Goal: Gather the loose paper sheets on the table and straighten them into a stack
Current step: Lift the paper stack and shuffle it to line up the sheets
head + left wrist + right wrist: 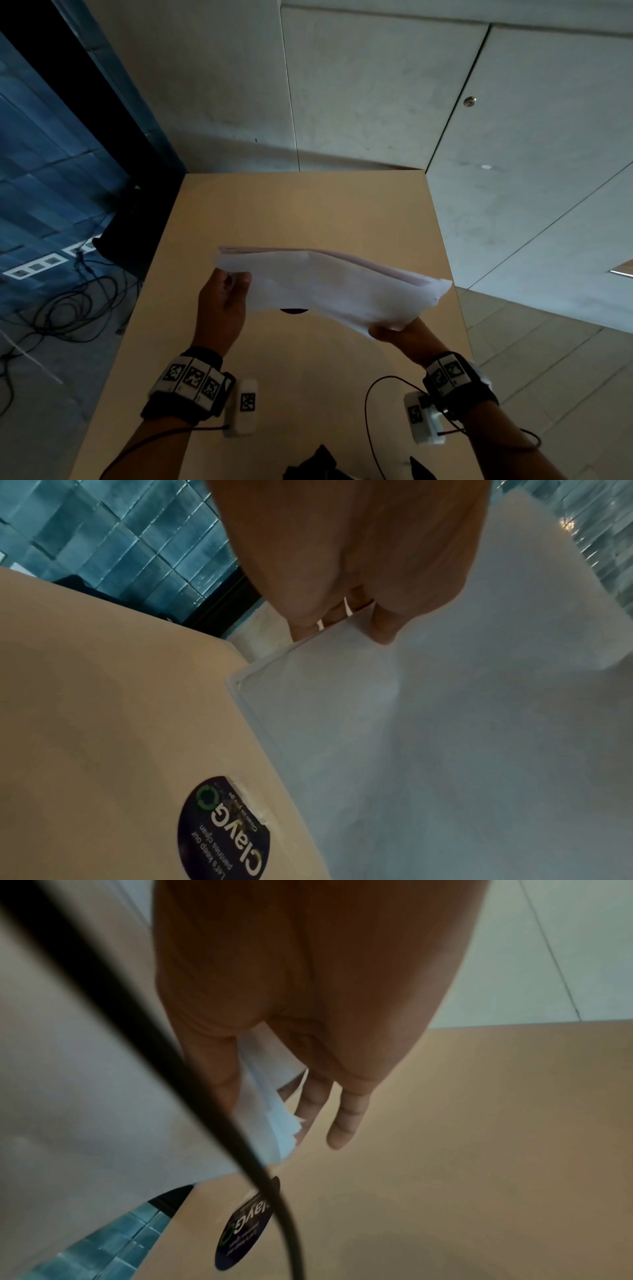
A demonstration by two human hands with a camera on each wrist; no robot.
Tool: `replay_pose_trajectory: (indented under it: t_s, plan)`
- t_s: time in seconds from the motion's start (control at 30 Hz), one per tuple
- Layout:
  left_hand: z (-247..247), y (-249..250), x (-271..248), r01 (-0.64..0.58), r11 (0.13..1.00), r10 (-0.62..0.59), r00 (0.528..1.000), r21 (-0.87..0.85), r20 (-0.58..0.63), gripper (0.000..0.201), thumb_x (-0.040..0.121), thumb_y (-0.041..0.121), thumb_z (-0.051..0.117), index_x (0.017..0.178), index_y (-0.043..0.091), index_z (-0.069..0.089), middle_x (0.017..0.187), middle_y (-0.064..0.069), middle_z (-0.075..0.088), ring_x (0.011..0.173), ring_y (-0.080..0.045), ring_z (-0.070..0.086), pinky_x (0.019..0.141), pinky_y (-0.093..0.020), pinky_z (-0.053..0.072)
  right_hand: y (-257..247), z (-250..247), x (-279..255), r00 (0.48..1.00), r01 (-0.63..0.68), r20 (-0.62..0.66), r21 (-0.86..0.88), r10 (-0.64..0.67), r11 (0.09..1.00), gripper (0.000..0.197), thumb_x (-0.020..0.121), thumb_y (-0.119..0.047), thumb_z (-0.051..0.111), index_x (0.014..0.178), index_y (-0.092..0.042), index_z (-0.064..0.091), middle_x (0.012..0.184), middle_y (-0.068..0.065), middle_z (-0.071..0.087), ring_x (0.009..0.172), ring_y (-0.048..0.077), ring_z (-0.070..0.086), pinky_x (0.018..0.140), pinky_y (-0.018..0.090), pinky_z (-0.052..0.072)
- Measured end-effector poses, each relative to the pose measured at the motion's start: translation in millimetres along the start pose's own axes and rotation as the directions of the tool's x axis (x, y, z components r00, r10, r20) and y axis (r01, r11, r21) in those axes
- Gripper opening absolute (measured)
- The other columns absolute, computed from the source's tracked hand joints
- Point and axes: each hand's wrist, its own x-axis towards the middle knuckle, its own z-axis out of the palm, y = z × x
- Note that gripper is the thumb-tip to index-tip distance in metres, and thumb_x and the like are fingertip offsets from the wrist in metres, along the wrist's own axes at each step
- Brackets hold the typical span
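Both hands hold paper sheets (329, 284) above a "ClayGo" sticker (224, 829)

The head view looks steeply down and forward from above the bench (308, 212), taking in its whole top, the wall behind and the floor on either side. The left wrist view sits close under the left hand (359, 561), looking along it across the bench top. The right wrist view does likewise along the right hand (308, 988). All three views share the round dark sticker (226, 829) on the bench.
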Motion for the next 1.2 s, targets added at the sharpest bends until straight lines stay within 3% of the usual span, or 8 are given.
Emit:
replay_pose_trajectory:
  t_s: [0.13,0.3,0.53,0.63,0.83,0.93,1.07,1.2]
  plan:
    - [-0.2,-0.1,5.0,0.031,0.999,-0.031,0.999,-0.026,-0.028,0.027,0.096,0.015,0.052,0.121,0.004,0.054,0.109,-0.005,0.062,0.099,-0.013,0.059,0.085,-0.026,0.047,10.5,-8.5,2.2,0.999,-0.036,0.013,-0.06,0.036,0.998,0.022,0.078,-0.023,0.077,0.099,-0.021,0.07,0.099,0.009,0.073,0.095,0.02,0.07,0.087,0.042,0.056]
    - [9.7,6.9,5.3,0.034,0.998,-0.029,0.996,0.052,-0.086,0.012,0.095,0.012,0.055,0.089,0.003,0.051,0.07,0.006,0.049,0.064,-0.002,0.047,0.062,-0.02,0.038,6.0,-9.5,1.3,1.0,0.009,-0.02,-0.17,-0.013,0.985,0.011,0.091,-0.024,0.061,0.089,-0.023,0.072,0.085,0.008,0.075,0.076,0.015,0.07,0.068,0.027,0.053]
    - [25.8,12.9,-6.1,-0.055,0.997,0.059,0.995,0.047,-0.079,0.018,0.094,0.008,0.052,0.108,-0.002,0.058,0.096,-0.005,0.06,0.089,-0.005,0.057,0.073,-0.001,0.038,14.1,-9.6,1.8,0.978,-0.049,-0.202,-0.006,0.047,0.999,0.011,0.09,-0.017,0.063,0.097,-0.011,0.069,0.086,0.01,0.076,0.078,0.029,0.072,0.065,0.035,0.051]
    - [26.1,13.8,-8.0,-0.098,0.995,0.097,0.995,-0.019,-0.037,0.021,0.095,0.007,0.052,0.114,0.016,0.055,0.103,0.011,0.06,0.097,0.016,0.055,0.084,-0.002,0.039,15.8,-12.2,2.5,0.971,-0.124,-0.201,0.046,0.131,0.991,0.027,0.087,-0.017,0.067,0.112,-0.008,0.063,0.098,0.01,0.073,0.09,0.033,0.07,0.079,0.05,0.055]
    - [13.7,8.9,-0.4,-0.142,0.989,0.142,0.99,0.042,0.018,0.023,0.095,0.011,0.05,0.116,0.018,0.055,0.104,0.011,0.06,0.098,0.017,0.053,0.084,-0.002,0.039,-4.8,-47.9,-6.3,0.971,-0.115,-0.21,0.021,0.117,0.993,0.099,0.056,-0.033,0.088,0.137,-0.037,0.032,0.133,-0.008,0.044,0.118,0.02,0.051,0.094,0.045,0.047]
    - [11.4,8.1,3.6,-0.141,0.987,0.14,0.99,0.072,0.023,0.023,0.095,0.011,0.051,0.117,0.013,0.057,0.098,0.001,0.062,0.085,0.002,0.056,0.076,0.0,0.037,-24.3,-55.7,-12.0,0.982,0.004,-0.185,-0.095,-0.021,0.995,0.077,0.07,-0.022,0.084,0.135,-0.029,0.043,0.134,-0.014,0.051,0.123,0.008,0.048,0.101,0.038,0.038]
    - [13.8,11.7,6.3,-0.134,0.99,0.134,0.991,0.045,0.01,0.021,0.095,0.011,0.051,0.115,0.015,0.057,0.099,0.004,0.062,0.091,0.006,0.057,0.078,0.0,0.037,-47.2,-48.5,-7.2,0.985,0.086,-0.122,-0.269,-0.123,0.959,0.017,0.08,-0.012,0.076,0.078,-0.028,0.069,0.08,-0.021,0.073,0.084,-0.002,0.068,0.075,0.008,0.048]
    - [22.4,10.2,3.7,-0.137,0.989,0.138,0.99,0.051,-0.024,0.022,0.095,0.008,0.051,0.114,0.02,0.054,0.104,0.019,0.057,0.096,0.019,0.052,0.081,0.001,0.037,-33.1,-34.1,4.1,0.931,0.066,-0.327,-0.285,-0.161,0.956,0.012,0.083,-0.019,0.072,0.095,-0.018,0.073,0.093,0.003,0.075,0.09,0.017,0.071,0.088,0.041,0.056]
